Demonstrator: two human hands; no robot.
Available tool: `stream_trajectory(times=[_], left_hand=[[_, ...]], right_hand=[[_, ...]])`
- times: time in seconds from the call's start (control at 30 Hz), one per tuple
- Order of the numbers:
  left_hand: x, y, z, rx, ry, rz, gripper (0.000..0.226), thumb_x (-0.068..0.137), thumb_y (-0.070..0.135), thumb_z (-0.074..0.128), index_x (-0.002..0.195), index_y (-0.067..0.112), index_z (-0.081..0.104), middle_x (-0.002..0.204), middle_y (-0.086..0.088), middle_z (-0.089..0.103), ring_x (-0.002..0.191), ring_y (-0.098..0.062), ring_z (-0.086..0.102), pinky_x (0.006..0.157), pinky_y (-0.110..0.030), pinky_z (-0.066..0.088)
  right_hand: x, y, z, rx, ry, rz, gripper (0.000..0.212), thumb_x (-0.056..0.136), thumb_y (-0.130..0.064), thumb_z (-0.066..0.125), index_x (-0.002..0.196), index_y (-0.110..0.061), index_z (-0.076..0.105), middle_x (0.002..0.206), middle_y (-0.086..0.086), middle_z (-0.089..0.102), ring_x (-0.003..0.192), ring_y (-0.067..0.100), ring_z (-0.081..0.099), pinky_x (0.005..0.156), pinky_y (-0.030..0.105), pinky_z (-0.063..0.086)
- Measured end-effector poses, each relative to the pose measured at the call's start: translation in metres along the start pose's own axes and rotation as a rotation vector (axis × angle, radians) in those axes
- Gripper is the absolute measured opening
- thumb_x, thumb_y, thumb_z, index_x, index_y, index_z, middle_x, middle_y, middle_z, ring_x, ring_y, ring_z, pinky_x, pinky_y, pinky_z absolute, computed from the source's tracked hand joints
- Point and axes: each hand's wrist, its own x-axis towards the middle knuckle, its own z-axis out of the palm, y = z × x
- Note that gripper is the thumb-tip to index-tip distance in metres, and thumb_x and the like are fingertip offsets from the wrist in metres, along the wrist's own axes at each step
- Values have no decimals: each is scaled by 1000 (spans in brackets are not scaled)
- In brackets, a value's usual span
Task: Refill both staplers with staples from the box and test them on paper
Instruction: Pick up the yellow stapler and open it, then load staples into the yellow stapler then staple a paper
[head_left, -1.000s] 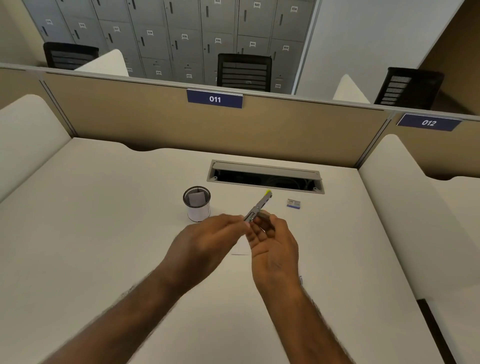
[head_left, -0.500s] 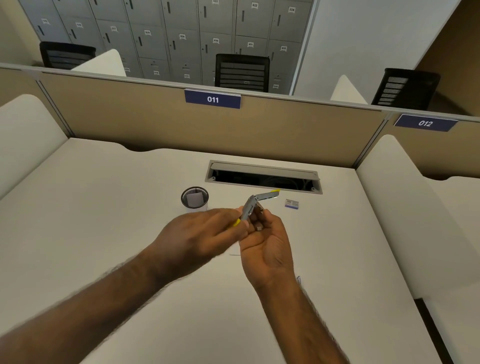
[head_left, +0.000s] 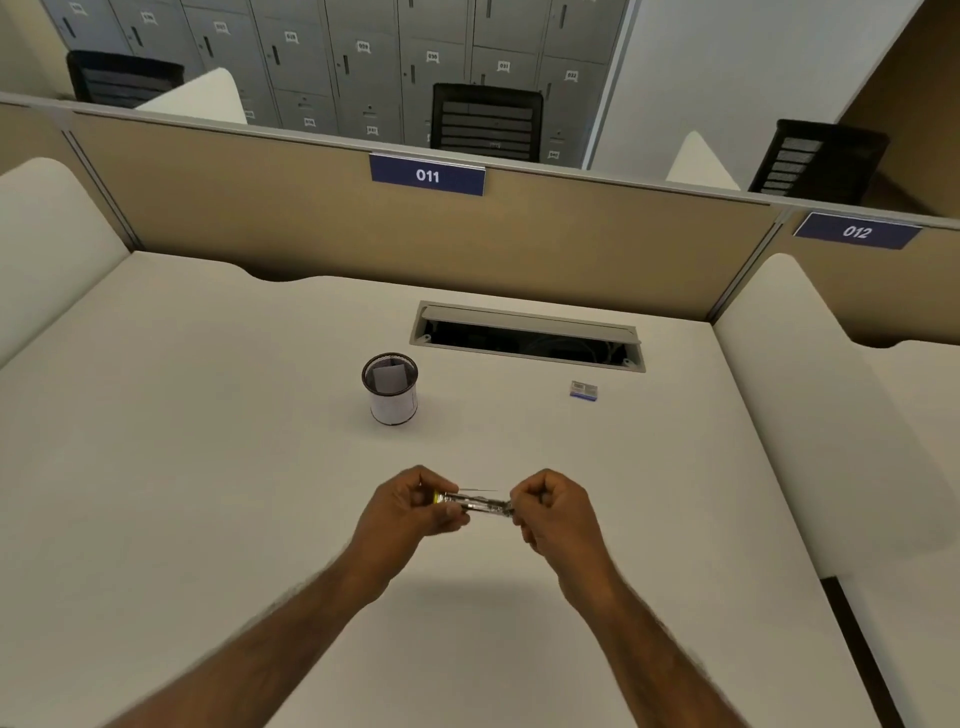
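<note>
A small silver stapler with a yellow end (head_left: 475, 505) lies level between my two hands above the white desk. My left hand (head_left: 410, 506) grips its yellow end and my right hand (head_left: 550, 512) pinches the other end. A thin edge of white paper (head_left: 480, 489) shows on the desk just behind the stapler. The small staple box (head_left: 584, 390), blue and white, lies on the desk at the right back. No second stapler is in view.
A mesh pen cup (head_left: 390, 388) with a paper slip inside stands at the desk's middle back. An open cable slot (head_left: 527, 336) sits behind it. A tan partition (head_left: 311, 218) closes the desk's back; white side dividers flank it.
The stapler was tilted up and hinged open near the pen cup; now it lies level and lower, closer to me, with my hands apart at its two ends.
</note>
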Motion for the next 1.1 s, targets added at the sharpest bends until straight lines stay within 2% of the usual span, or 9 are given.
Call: stream_trajectory(times=[0.1, 0.2, 0.27, 0.33, 0.5, 0.63, 0.73, 0.9, 1.1], left_hand=[[4, -31, -6, 12, -10, -59, 14, 85, -8, 69, 97, -3, 65, 88, -26, 72, 86, -40, 74, 80, -36, 61], [10, -52, -13, 93, -9, -79, 14, 83, -8, 72, 92, 3, 68, 82, -18, 72, 84, -36, 73, 77, -35, 60], [13, -60, -15, 202, -11, -61, 16, 80, -3, 76, 87, 11, 71, 76, -8, 71, 77, -23, 69, 74, -29, 57], [16, -67, -17, 365, 7, -32, 16, 79, 4, 80, 83, 18, 72, 69, 6, 66, 68, -7, 60, 67, -19, 47], [24, -84, -23, 556, 54, 30, 20, 73, 9, 84, 78, 26, 73, 78, -3, 71, 65, 0, 54, 61, -14, 39], [27, -96, -29, 649, 53, 71, 22, 72, 11, 84, 79, 28, 72, 81, 4, 70, 79, -7, 61, 70, -18, 44], [29, -104, -32, 754, 40, 122, 22, 73, 15, 83, 81, 31, 70, 82, 9, 66, 84, -8, 60, 77, -25, 47], [30, -113, -34, 887, 23, 185, 24, 79, 21, 79, 85, 39, 64, 89, 18, 61, 92, 2, 54, 80, -13, 37], [27, -123, -38, 997, 20, 299, 18, 83, 23, 75, 92, 33, 64, 100, 20, 58, 98, 0, 49, 86, -15, 36]], right_hand=[[4, 26, 9, -22, 14, 72, 9, 81, -3, 54, 76, -2, 61, 59, 7, 61, 48, 15, 47, 43, 21, 36], [8, 44, 16, -28, 23, 124, 8, 80, -2, 54, 76, 0, 60, 61, 9, 61, 49, 15, 47, 42, 20, 35], [10, 54, 20, -37, 29, 148, 8, 80, -2, 54, 75, -2, 61, 61, 8, 62, 51, 15, 48, 43, 21, 36], [13, 62, 24, -50, 31, 167, 9, 80, -2, 55, 76, -4, 63, 61, 6, 63, 52, 15, 49, 44, 22, 37], [16, 79, 31, -106, 23, 177, 7, 78, -5, 57, 77, -4, 64, 63, 4, 65, 54, 12, 53, 46, 23, 42], [17, 86, 37, -132, 27, 186, 8, 75, -6, 56, 77, -3, 63, 72, 16, 67, 53, 14, 54, 45, 25, 41], [18, 90, 39, -149, 30, 191, 8, 74, -7, 56, 76, -3, 63, 72, 16, 67, 51, 14, 54, 45, 25, 40], [18, 99, 40, -171, 27, 194, 10, 72, -10, 54, 76, -5, 62, 68, 14, 66, 50, 15, 53, 44, 26, 39], [19, 107, 44, -210, 23, 180, 9, 71, -15, 55, 72, -10, 62, 69, 9, 68, 52, 15, 57, 51, 32, 47]])
